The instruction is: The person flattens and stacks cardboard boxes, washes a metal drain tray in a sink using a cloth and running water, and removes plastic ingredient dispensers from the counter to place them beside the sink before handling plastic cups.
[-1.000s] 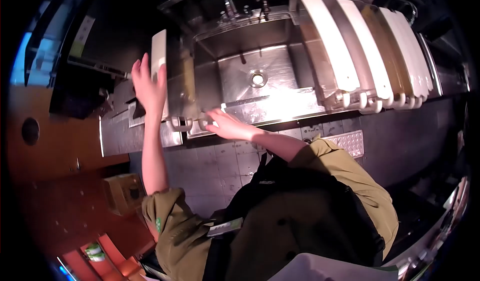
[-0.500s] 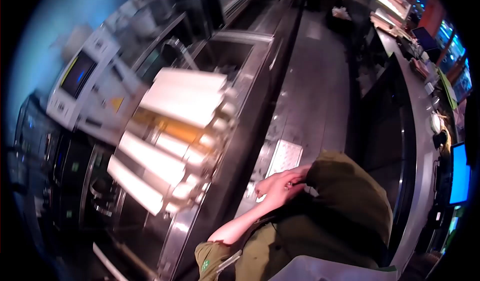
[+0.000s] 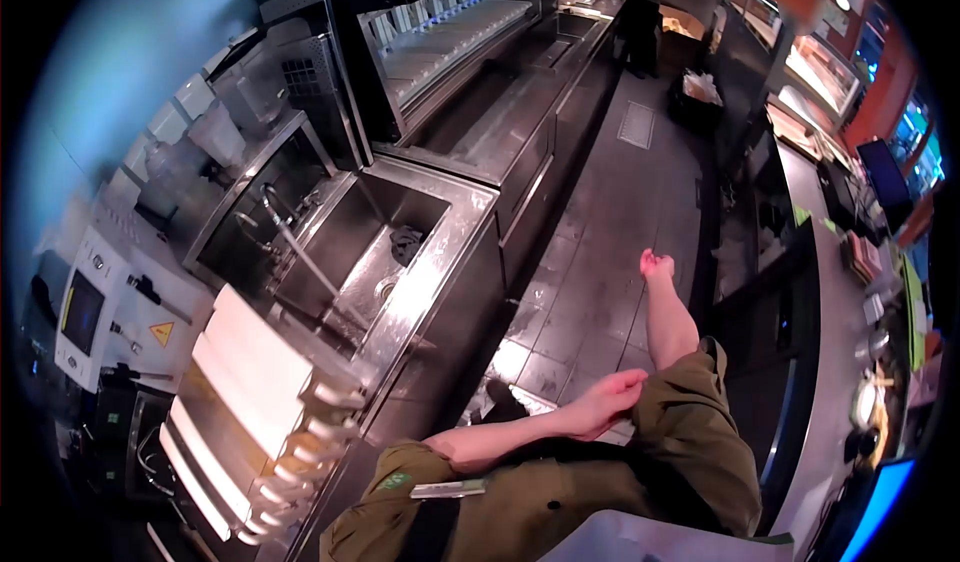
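My left hand [image 3: 605, 404] reaches across my body to the right arm. Its fingers are closed at the olive-brown right sleeve [image 3: 690, 412], pinching the cloth near the elbow. My right hand [image 3: 655, 262] is held out in front over the floor, with its fingers curled in and nothing visible in them. The right forearm is bare up to the bunched sleeve.
On the left, a steel sink [image 3: 390, 252] with a tap [image 3: 290, 227] adjoins a rack of white, handled trays [image 3: 250, 372]. A control panel [image 3: 85, 312] stands beyond. Tiled floor [image 3: 590, 262] runs between this side and the right counter [image 3: 830, 342]. A bin [image 3: 697, 97] stands farther along.
My right forearm has swung out forward from the folded position near my left hand. The view has turned, bringing the sink fully into sight.
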`<act>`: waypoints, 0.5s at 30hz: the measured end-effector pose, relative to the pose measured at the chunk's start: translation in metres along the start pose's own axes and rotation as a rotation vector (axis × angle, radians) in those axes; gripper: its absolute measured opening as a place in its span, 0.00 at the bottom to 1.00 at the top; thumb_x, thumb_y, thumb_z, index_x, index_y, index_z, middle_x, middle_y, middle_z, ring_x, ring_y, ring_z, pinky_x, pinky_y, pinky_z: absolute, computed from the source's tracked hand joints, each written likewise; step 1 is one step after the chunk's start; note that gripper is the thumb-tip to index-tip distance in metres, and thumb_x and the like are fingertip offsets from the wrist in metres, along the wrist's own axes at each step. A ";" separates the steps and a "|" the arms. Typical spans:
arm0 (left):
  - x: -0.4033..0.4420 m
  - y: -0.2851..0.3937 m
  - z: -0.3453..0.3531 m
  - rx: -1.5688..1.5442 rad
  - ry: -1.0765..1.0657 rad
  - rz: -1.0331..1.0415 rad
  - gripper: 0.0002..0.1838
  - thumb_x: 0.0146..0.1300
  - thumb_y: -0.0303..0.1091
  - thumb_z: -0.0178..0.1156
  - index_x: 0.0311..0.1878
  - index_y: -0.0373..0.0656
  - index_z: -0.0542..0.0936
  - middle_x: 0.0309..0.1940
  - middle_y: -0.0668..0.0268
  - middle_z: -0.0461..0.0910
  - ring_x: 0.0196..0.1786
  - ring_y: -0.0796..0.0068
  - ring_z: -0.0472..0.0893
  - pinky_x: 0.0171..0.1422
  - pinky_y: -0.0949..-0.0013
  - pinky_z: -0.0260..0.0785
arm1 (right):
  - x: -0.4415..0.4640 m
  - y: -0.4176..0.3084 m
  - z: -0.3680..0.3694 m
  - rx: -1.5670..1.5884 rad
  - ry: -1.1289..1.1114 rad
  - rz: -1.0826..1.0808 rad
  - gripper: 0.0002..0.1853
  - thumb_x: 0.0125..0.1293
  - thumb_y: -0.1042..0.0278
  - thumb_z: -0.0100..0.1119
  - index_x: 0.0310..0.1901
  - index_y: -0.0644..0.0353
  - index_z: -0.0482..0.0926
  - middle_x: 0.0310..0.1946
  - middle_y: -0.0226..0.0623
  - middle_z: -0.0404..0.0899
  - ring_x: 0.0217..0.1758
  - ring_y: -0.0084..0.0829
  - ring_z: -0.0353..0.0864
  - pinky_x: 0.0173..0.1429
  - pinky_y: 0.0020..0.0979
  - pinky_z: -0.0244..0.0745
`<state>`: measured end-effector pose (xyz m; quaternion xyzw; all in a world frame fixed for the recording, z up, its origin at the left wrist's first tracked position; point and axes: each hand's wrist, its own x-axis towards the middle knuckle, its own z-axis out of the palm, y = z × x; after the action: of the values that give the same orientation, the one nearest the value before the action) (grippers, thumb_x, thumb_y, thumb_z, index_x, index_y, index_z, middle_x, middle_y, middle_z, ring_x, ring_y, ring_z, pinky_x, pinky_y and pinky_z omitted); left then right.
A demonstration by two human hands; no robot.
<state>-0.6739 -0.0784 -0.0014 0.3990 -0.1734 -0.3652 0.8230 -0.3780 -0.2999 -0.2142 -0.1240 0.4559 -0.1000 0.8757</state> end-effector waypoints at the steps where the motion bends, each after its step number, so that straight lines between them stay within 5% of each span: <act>1: 0.015 0.008 -0.017 -0.064 0.025 -0.019 0.08 0.60 0.29 0.46 0.42 0.39 0.68 0.31 0.75 0.70 0.35 0.87 0.67 0.39 0.81 0.61 | 0.008 0.006 0.032 0.395 0.017 0.082 0.12 0.59 0.67 0.39 0.39 0.67 0.63 0.25 0.41 0.67 0.17 0.31 0.70 0.20 0.27 0.74; 2: 0.030 0.019 -0.039 -0.121 0.048 -0.037 0.07 0.60 0.29 0.46 0.41 0.40 0.68 0.29 0.75 0.69 0.33 0.88 0.67 0.36 0.81 0.60 | 0.016 0.024 0.069 0.370 0.054 0.086 0.12 0.60 0.66 0.34 0.35 0.68 0.63 0.23 0.41 0.68 0.14 0.30 0.67 0.20 0.25 0.74; 3: 0.057 0.021 -0.076 0.514 0.238 0.137 0.05 0.59 0.30 0.48 0.38 0.41 0.69 0.29 0.72 0.71 0.32 0.88 0.67 0.30 0.79 0.60 | 0.027 0.043 0.104 0.270 -0.001 0.086 0.12 0.60 0.66 0.33 0.35 0.68 0.63 0.21 0.41 0.67 0.15 0.30 0.68 0.20 0.24 0.73; 4: 0.074 0.057 -0.086 0.600 0.437 0.189 0.05 0.56 0.29 0.53 0.36 0.40 0.70 0.28 0.68 0.71 0.29 0.83 0.71 0.29 0.75 0.63 | 0.036 0.061 0.137 0.174 -0.056 0.087 0.13 0.60 0.66 0.33 0.34 0.68 0.63 0.19 0.40 0.67 0.15 0.29 0.68 0.19 0.24 0.73; 6: 0.129 0.104 -0.124 1.184 0.720 0.863 0.08 0.51 0.26 0.57 0.35 0.39 0.71 0.26 0.62 0.70 0.28 0.71 0.72 0.30 0.71 0.64 | 0.070 0.085 0.211 0.080 -0.097 0.102 0.11 0.57 0.68 0.35 0.33 0.68 0.62 0.18 0.42 0.67 0.14 0.31 0.67 0.17 0.26 0.70; 8: 0.150 0.155 -0.147 1.319 0.725 0.971 0.10 0.47 0.23 0.57 0.35 0.37 0.71 0.29 0.58 0.70 0.29 0.60 0.71 0.32 0.68 0.65 | 0.081 0.111 0.297 0.029 -0.032 -0.051 0.10 0.56 0.70 0.35 0.33 0.69 0.62 0.18 0.44 0.68 0.14 0.33 0.67 0.16 0.28 0.69; 9: 0.157 0.166 -0.162 1.266 0.602 0.934 0.11 0.49 0.22 0.55 0.38 0.36 0.71 0.33 0.58 0.71 0.32 0.61 0.73 0.35 0.68 0.66 | 0.081 0.122 0.340 0.022 -0.105 -0.048 0.09 0.55 0.71 0.36 0.33 0.70 0.63 0.18 0.45 0.68 0.14 0.34 0.67 0.16 0.29 0.69; 10: 0.159 0.177 -0.164 0.989 0.510 0.658 0.16 0.48 0.24 0.56 0.43 0.35 0.70 0.36 0.56 0.71 0.40 0.60 0.73 0.43 0.67 0.66 | 0.077 0.133 0.378 0.021 -0.170 -0.039 0.09 0.54 0.72 0.37 0.32 0.70 0.63 0.19 0.46 0.68 0.14 0.36 0.67 0.16 0.30 0.68; 12: 0.179 0.210 -0.168 0.932 0.546 0.713 0.24 0.45 0.28 0.56 0.49 0.37 0.66 0.38 0.56 0.70 0.44 0.59 0.71 0.48 0.62 0.63 | 0.059 0.161 0.448 -0.012 -0.166 -0.149 0.08 0.53 0.74 0.39 0.30 0.70 0.65 0.19 0.46 0.69 0.14 0.35 0.68 0.15 0.29 0.68; 15: 0.237 0.252 -0.234 1.015 0.908 0.691 0.22 0.40 0.26 0.57 0.44 0.39 0.69 0.36 0.57 0.70 0.42 0.60 0.70 0.48 0.65 0.63 | 0.058 0.225 0.527 -0.353 -0.205 -0.194 0.07 0.53 0.75 0.42 0.31 0.70 0.68 0.20 0.47 0.71 0.13 0.32 0.70 0.13 0.28 0.67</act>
<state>-0.2625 -0.0254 0.0495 0.7624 -0.0796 0.2375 0.5966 0.1027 -0.0372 -0.0370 -0.3281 0.3607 -0.0893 0.8685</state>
